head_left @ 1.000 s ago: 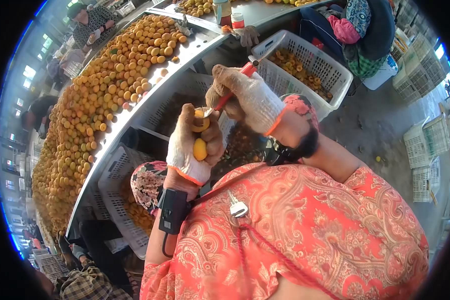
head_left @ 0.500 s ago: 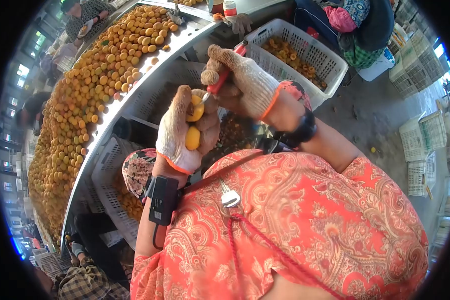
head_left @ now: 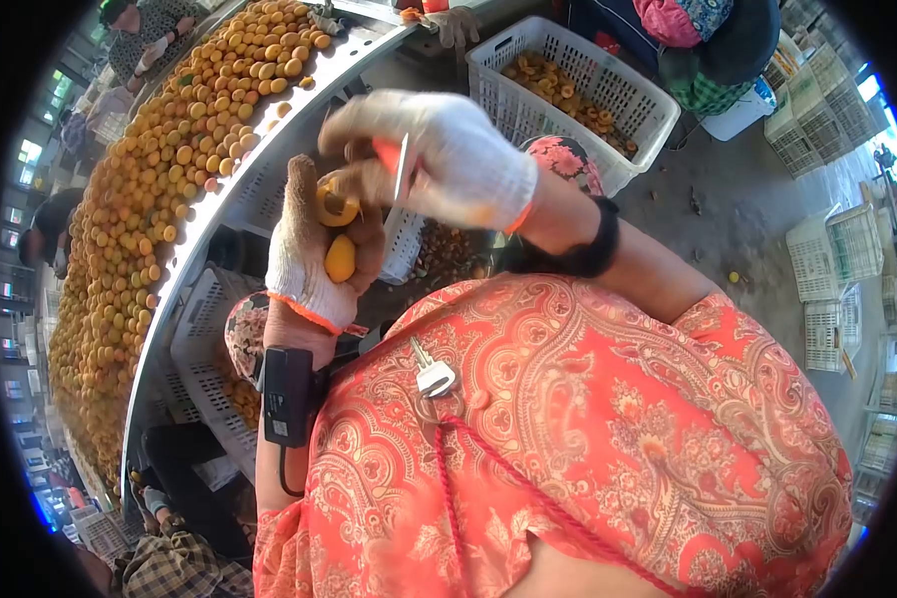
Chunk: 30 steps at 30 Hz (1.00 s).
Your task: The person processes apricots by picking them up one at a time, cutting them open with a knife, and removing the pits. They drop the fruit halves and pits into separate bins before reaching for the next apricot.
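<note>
My left hand (head_left: pixel 302 247), in a soiled white knit glove with an orange cuff, is closed around two apricots. A whole yellow apricot (head_left: pixel 340 259) rests in the palm, and a cut-open apricot (head_left: pixel 335 206) is pinched higher up by the fingers. Above it, my right hand (head_left: pixel 453 149), gloved the same way and smeared by motion, grips a small knife (head_left: pixel 401 171) with a red handle. Its pale blade now points downward, away from the cut apricot, while the right fingertips are right at that fruit.
A metal table (head_left: pixel 199 214) piled with apricots (head_left: pixel 130 229) curves along the left. Behind my right hand stands a white crate (head_left: pixel 658 120) of cut fruit, and another crate (head_left: pixel 194 344) sits below left. Co-workers (head_left: pixel 145 40) are around the table. Stacked crates (head_left: pixel 817 110) line the right side.
The knife's blade has come away from the cut apricot and turned downward. My right hand has swung over with its fingers at the fruit, and both hands appear further left.
</note>
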Available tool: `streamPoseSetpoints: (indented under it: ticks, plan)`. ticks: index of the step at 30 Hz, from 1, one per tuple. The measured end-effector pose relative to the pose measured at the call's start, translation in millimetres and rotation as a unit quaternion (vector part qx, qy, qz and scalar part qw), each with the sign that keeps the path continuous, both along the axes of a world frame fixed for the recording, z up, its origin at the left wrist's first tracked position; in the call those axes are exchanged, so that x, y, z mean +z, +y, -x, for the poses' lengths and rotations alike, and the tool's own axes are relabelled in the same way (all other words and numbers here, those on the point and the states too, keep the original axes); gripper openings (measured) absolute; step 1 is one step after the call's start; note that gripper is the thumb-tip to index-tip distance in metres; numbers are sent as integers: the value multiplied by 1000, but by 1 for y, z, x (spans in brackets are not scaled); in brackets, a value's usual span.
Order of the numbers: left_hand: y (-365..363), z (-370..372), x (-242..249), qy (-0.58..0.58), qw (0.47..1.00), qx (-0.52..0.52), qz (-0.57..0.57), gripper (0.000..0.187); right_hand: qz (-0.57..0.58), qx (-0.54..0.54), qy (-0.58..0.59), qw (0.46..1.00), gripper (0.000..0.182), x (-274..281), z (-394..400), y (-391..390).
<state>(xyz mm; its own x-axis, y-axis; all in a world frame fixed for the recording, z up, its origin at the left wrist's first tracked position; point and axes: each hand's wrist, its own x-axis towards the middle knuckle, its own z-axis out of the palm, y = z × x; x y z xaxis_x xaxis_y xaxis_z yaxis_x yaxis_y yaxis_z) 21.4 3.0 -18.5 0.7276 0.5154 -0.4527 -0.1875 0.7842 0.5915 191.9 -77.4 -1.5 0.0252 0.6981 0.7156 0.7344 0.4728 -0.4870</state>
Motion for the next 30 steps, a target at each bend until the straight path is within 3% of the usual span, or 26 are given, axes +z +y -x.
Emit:
streamPoseSetpoints:
  ticks: [2,5,8,10,14,17,21,23,30]
  plan:
    - [1,3,-3,42,998,15,-43,49,6,21,-34,999,37,-9,2,3]
    - [3,5,-3,28,999,-28,-22,48,14,12,-64,998,37,-13,0,6]
    - [-6,0,4,70,997,27,-24,49,66,18,-95,993,39,-13,-2,3]
    - [-7,1,5,60,998,9,-33,51,131,50,-62,988,39,-9,-3,0]
    - [-10,1,6,84,995,7,-52,47,119,74,-32,990,35,-22,-4,7]
    - [-6,7,0,-18,993,-91,-70,39,165,69,-9,984,31,-21,-3,5]
    - [-8,7,3,16,997,-62,-41,38,172,61,21,983,33,-18,0,3]
    - [-10,7,5,38,997,-13,-69,38,194,54,89,976,34,-20,1,3]
    - [-2,10,4,-8,994,-50,-100,40,122,125,69,982,34,-21,-2,6]
